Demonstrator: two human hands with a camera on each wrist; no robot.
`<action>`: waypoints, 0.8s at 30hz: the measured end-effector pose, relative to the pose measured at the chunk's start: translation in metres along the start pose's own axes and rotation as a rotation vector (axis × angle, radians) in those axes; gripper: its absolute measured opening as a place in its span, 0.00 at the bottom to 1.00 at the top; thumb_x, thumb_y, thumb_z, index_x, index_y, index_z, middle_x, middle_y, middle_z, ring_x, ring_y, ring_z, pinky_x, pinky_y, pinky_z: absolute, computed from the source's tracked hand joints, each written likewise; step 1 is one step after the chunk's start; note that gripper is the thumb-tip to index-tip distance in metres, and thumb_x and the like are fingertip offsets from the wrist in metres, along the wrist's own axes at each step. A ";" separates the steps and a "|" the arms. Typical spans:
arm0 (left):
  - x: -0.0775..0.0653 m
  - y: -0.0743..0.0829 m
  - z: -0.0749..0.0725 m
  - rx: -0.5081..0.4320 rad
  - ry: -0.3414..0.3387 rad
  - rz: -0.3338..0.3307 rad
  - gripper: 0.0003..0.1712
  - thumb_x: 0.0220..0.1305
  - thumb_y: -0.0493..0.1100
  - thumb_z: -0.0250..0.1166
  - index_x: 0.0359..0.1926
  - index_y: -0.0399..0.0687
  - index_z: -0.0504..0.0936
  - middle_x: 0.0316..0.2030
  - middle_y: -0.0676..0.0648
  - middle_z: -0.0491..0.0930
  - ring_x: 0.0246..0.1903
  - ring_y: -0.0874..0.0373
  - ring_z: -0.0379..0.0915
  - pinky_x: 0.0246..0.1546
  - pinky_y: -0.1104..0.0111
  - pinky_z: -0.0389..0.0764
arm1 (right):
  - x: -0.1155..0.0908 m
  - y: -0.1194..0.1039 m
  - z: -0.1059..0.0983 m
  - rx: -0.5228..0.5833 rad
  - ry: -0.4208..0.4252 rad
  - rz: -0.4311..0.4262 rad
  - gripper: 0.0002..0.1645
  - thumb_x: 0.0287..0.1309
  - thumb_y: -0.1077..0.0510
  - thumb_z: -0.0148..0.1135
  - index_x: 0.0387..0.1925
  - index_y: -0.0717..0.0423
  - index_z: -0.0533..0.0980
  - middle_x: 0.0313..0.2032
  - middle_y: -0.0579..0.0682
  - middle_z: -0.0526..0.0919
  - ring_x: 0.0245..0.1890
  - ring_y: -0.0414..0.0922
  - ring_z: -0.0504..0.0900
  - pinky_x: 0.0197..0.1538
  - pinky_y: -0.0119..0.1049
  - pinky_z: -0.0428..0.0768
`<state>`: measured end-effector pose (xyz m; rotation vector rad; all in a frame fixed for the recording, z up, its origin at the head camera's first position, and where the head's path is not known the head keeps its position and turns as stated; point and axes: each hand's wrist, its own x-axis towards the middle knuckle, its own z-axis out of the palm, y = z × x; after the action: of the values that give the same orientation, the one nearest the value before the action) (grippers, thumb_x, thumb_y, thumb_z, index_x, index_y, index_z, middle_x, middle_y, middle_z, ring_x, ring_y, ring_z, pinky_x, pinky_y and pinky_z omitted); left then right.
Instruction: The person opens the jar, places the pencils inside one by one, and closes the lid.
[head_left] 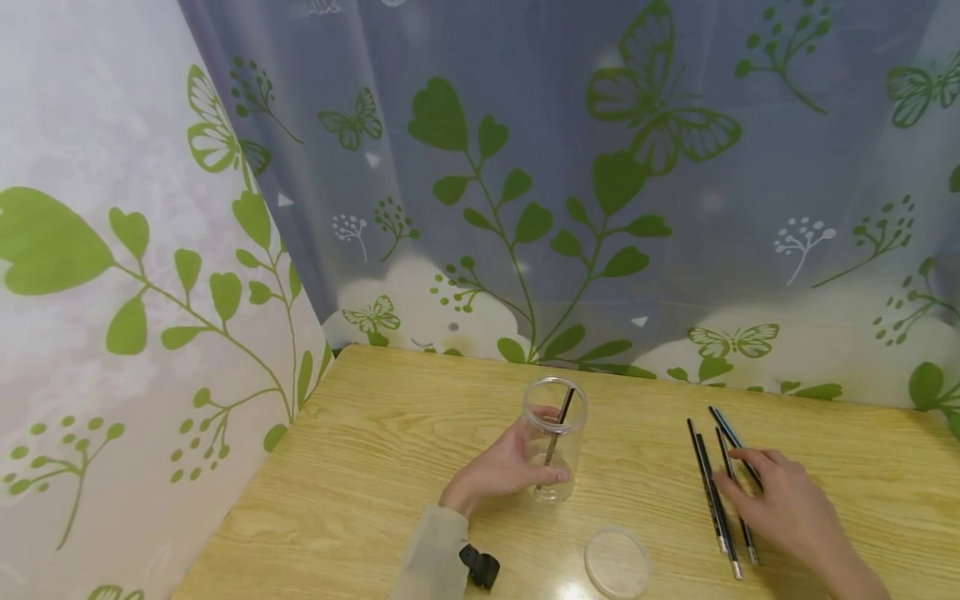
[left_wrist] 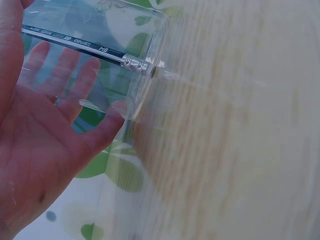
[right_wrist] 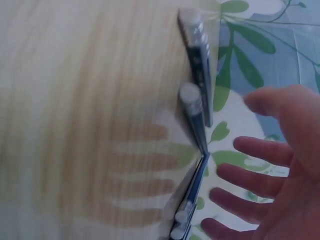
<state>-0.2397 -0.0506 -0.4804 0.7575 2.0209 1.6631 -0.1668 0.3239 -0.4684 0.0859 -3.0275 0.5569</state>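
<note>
While the left hand [head_left: 501,468] grasps a clear jar [head_left: 572,446] around its left side, thumb across the near wall and fingers behind, the right hand [head_left: 783,493] is released, its fingers spread over the right part of the wooden surface [head_left: 390,417]. The jar is in the middle of the scene, mouth up, apparently standing on the surface; a grip low on so light-looking a vessel probably keeps it from sliding or tipping, and leaves the mouth unobstructed. Inside is a single dark pencil [head_left: 552,450], its silver eraser end down at the base and its upper end slanting right, presumably because the jar is much wider than the pencil and lets it lean on the wall. A clear round lid [head_left: 617,562] lies flat on the near side, right of the jar, seemingly set aside so that the mouth is uncovered. Farther right lie four pencils [head_left: 718,504], one of them bluish, roughly side by side with eraser ends mostly near; that spot seems handy for the right hand. Its thumb and fingertips overlap the pencils from above, but the wrist view shows no grip on any of them.
</note>
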 end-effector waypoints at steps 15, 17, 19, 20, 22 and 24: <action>0.000 0.000 0.000 0.001 -0.007 0.012 0.45 0.63 0.39 0.72 0.75 0.58 0.59 0.72 0.50 0.67 0.75 0.46 0.58 0.73 0.42 0.62 | 0.006 0.017 0.003 -0.039 -0.078 -0.031 0.13 0.60 0.50 0.70 0.36 0.57 0.85 0.47 0.71 0.79 0.43 0.68 0.80 0.41 0.63 0.80; -0.001 0.000 0.000 0.002 -0.006 0.012 0.45 0.63 0.40 0.72 0.75 0.58 0.59 0.72 0.50 0.68 0.75 0.46 0.58 0.74 0.42 0.61 | 0.006 0.016 0.003 -0.040 -0.080 -0.020 0.12 0.60 0.50 0.71 0.34 0.56 0.84 0.48 0.72 0.79 0.44 0.68 0.80 0.42 0.63 0.80; -0.001 0.000 0.000 0.002 -0.004 0.013 0.45 0.63 0.40 0.72 0.75 0.58 0.59 0.72 0.50 0.68 0.75 0.46 0.58 0.74 0.41 0.60 | 0.006 0.015 0.003 -0.039 -0.080 -0.008 0.12 0.59 0.50 0.71 0.32 0.56 0.84 0.47 0.73 0.79 0.44 0.68 0.80 0.42 0.62 0.80; -0.001 0.000 0.000 0.003 -0.003 0.013 0.45 0.63 0.40 0.72 0.75 0.58 0.59 0.72 0.50 0.68 0.75 0.46 0.58 0.74 0.41 0.60 | 0.006 0.015 0.003 -0.039 -0.074 -0.003 0.12 0.58 0.50 0.71 0.31 0.56 0.84 0.47 0.73 0.79 0.44 0.68 0.80 0.42 0.62 0.80; -0.001 -0.001 0.000 0.004 -0.002 0.013 0.45 0.63 0.40 0.72 0.75 0.58 0.59 0.72 0.50 0.68 0.75 0.47 0.58 0.74 0.41 0.60 | 0.006 0.013 0.003 -0.039 -0.065 0.008 0.12 0.58 0.51 0.71 0.29 0.56 0.84 0.47 0.74 0.79 0.45 0.68 0.79 0.43 0.62 0.80; -0.001 -0.001 0.000 0.003 -0.002 0.011 0.45 0.63 0.40 0.72 0.75 0.58 0.58 0.72 0.50 0.68 0.75 0.47 0.58 0.74 0.41 0.60 | 0.006 0.012 0.003 -0.031 -0.064 0.021 0.12 0.57 0.51 0.71 0.28 0.57 0.84 0.48 0.75 0.79 0.47 0.70 0.79 0.44 0.62 0.80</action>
<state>-0.2393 -0.0512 -0.4813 0.7726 2.0215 1.6655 -0.1732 0.3335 -0.4753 0.0725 -3.1017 0.5187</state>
